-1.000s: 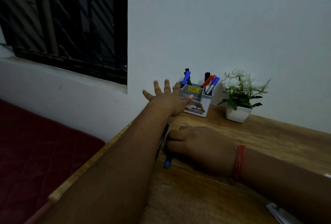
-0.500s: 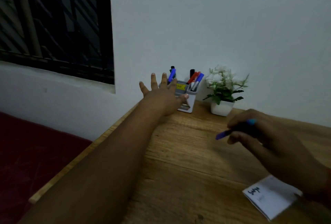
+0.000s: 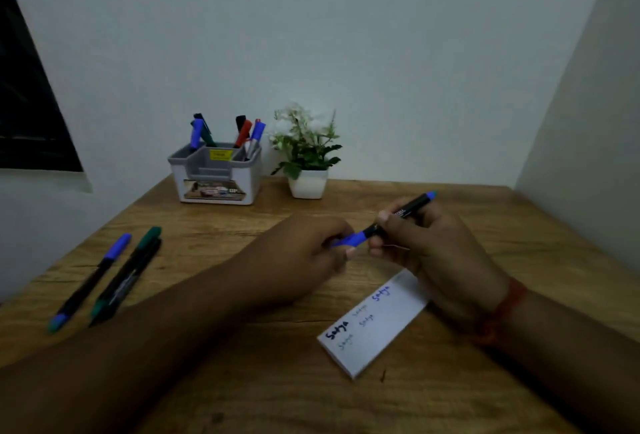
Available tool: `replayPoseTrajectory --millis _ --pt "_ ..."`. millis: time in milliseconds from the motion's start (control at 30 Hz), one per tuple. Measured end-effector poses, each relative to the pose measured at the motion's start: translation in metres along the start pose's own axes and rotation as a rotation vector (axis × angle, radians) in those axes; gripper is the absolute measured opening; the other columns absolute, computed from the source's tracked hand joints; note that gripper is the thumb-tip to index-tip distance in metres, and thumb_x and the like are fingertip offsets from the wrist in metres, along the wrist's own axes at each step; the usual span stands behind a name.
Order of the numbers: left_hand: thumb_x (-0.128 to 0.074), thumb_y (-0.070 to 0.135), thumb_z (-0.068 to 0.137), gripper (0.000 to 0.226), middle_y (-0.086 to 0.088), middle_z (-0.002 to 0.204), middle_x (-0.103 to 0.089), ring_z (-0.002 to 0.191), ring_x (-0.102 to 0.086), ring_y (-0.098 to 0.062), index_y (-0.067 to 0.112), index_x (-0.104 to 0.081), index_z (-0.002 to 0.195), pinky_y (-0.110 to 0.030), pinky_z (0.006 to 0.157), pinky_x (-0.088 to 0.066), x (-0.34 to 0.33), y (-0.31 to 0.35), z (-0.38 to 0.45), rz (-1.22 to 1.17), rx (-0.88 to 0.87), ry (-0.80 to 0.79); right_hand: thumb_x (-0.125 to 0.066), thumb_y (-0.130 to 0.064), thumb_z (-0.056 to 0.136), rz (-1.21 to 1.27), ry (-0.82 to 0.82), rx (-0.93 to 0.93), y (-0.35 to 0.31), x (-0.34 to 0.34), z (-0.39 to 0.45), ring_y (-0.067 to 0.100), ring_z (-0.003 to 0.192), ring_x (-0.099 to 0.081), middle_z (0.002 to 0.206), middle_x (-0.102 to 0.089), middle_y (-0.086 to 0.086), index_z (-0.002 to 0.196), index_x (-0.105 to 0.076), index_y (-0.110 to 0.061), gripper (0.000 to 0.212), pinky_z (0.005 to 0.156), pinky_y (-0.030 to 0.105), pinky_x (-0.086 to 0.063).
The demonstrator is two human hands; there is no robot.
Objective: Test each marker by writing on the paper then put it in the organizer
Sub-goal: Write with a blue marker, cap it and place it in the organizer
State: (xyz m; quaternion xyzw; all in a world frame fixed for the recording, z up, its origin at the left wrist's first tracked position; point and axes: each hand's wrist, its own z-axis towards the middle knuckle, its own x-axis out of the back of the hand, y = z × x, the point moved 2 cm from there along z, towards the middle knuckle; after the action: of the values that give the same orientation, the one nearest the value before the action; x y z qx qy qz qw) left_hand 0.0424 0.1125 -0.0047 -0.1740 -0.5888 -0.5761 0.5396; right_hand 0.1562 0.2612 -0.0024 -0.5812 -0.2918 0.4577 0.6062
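The black-barrelled marker with a blue cap [image 3: 388, 224] is held slanted over the white paper pad [image 3: 375, 322], barrel gripped by the right hand [image 3: 433, 250], cap pinched by the left hand [image 3: 308, 253]

Dim, cool, even light fills the room, with no glare and only faint shadows on the wooden desk [image 3: 242, 381]. Everything looks soft and slightly smeared. The window [image 3: 24, 104] is black. Walls lean outward at the edges.
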Motion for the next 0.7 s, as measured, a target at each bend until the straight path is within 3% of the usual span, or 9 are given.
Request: replayPoseTrajectory --millis 200,333,400,500,567,700 --pt "-0.053 0.037 0.098 0.019 0.010 0.065 -0.067 0.056 -0.058 0.001 0.031 -0.061 0.082 -0.023 0.057 -0.044 -0.007 0.002 0.002 -0.152 0.053 0.025 -0.066 -0.012 0.084 0.002 -0.061 -0.051 0.004 0.002 0.004 0.016 0.071 -0.068 0.076 -0.069 0.010 0.093 -0.064 -0.005 0.011 0.065 0.024 -0.059" --pt "-0.051 0.039 0.099 0.023 0.005 0.063 -0.065 0.053 -0.058 -0.007 0.028 -0.064 0.083 -0.034 0.056 -0.048 -0.008 0.005 0.004 -0.254 0.068 0.069 -0.055 -0.011 0.099 0.013 -0.007 -0.015 0.009 -0.001 0.006 0.013 0.064 -0.061 0.072 -0.061 0.009 0.094 -0.059 0.000 0.013 0.060 0.023 -0.054" --pt "-0.053 0.038 0.098 0.022 0.006 0.062 -0.064 0.052 -0.057 -0.004 0.028 -0.063 0.081 -0.032 0.055 -0.046 -0.007 0.005 0.004 -0.226 0.060 0.105 -0.053 -0.012 0.102 0.062 0.078 0.004 0.008 0.003 0.013 0.011 0.059 -0.057 0.070 -0.057 0.007 0.098 -0.056 -0.002 0.012 0.055 0.022 -0.051" --pt "-0.057 0.041 0.094 0.017 0.008 0.067 -0.062 0.062 -0.056 -0.004 0.031 -0.063 0.081 -0.027 0.057 -0.039 -0.001 -0.007 0.003 -0.069 0.090 0.126 -0.051 -0.020 0.104 0.265 0.386 0.041 -0.009 0.046 0.029 0.006 0.051 -0.053 0.067 -0.051 0.001 0.089 -0.054 -0.012 0.018 0.049 0.018 -0.047" --pt "-0.058 0.043 0.093 0.016 0.007 0.069 -0.060 0.067 -0.055 -0.006 0.031 -0.063 0.084 -0.029 0.057 -0.039 0.003 -0.017 0.004 -0.031 0.123 0.160 -0.053 -0.024 0.103 0.321 0.500 0.066 -0.019 0.073 0.031 0.006 0.051 -0.056 0.070 -0.053 0.000 0.088 -0.055 -0.014 0.019 0.050 0.019 -0.049" --pt "-0.057 0.047 0.093 0.018 0.010 0.080 -0.063 0.072 -0.056 -0.004 0.032 -0.066 0.098 -0.035 0.065 -0.048 -0.006 -0.020 0.009 0.100 0.110 0.125 -0.049 -0.027 0.105 0.268 0.344 0.035 -0.007 0.055 0.032 0.012 0.055 -0.066 0.071 -0.064 0.005 0.095 -0.053 -0.011 0.019 0.053 0.025 -0.058"
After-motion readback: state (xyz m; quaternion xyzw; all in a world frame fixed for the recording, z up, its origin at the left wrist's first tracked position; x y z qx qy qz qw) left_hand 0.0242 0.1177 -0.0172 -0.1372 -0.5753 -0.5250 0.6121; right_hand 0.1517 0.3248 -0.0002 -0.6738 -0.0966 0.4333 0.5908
